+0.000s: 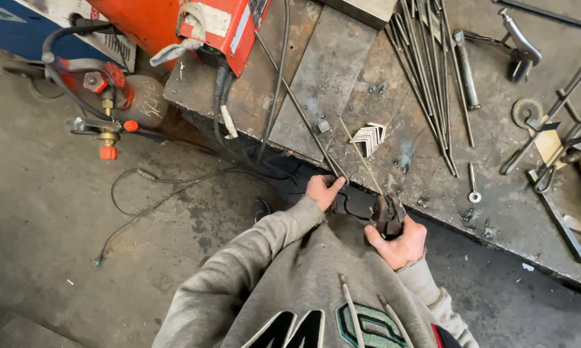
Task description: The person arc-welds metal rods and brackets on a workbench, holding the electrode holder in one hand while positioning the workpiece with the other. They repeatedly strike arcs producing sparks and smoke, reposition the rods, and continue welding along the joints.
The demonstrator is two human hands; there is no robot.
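Gripping the electrode holder (387,216) in the right hand (400,245), fingers closed round it, at the near edge of the steel bench (432,187). Pinching a thin rod (303,116) with the left hand (321,191). Probably loading; next, seating it firmly. Farther up the bench, lying angle pieces (369,136).

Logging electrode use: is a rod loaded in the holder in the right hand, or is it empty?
Loaded. The right hand grips the electrode holder, and a thin welding rod runs from its jaws up across the steel table.
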